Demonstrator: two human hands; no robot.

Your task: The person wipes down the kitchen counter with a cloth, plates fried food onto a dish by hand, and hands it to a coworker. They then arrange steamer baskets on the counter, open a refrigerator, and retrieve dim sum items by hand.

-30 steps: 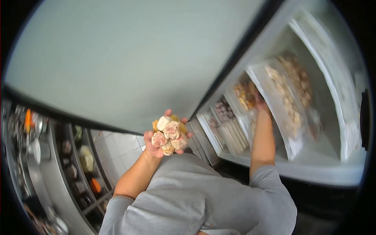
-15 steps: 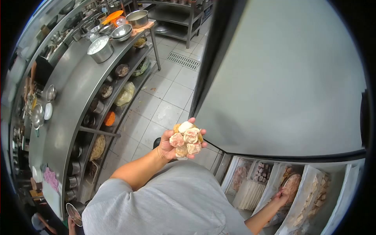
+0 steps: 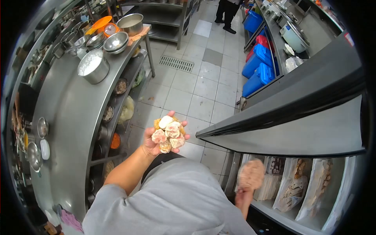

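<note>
My left hand (image 3: 150, 141) is palm up in front of my body, with its fingers curled around a pile of dumplings (image 3: 172, 129). They are pale, pinkish and frosty, with some yellow-orange pieces and a smooth white one among them. Low on the right, my right hand (image 3: 243, 197) grips the lower end of a flat, oval, pinkish-brown patty (image 3: 251, 174). The patty is blurred by motion and sits in front of the freezer's left edge. In the freezer (image 3: 270, 204) stand plastic bins with bagged food (image 3: 294, 192), pale sticks (image 3: 269, 187) and dark pieces (image 3: 275, 165).
The freezer door (image 3: 290, 137) stands open ahead on the right. A steel counter (image 3: 62, 102) along the left bears a pot of white contents (image 3: 94, 67) and bowls (image 3: 116, 42). Blue bins (image 3: 258, 78) line the right side. A person in dark trousers (image 3: 227, 11) stands far ahead.
My right hand has lifted the patty out of a freezer bin and moved left. The door has swung lower in view, revealing the aisle, blue bins and a person. My left hand still holds the dumplings.
</note>
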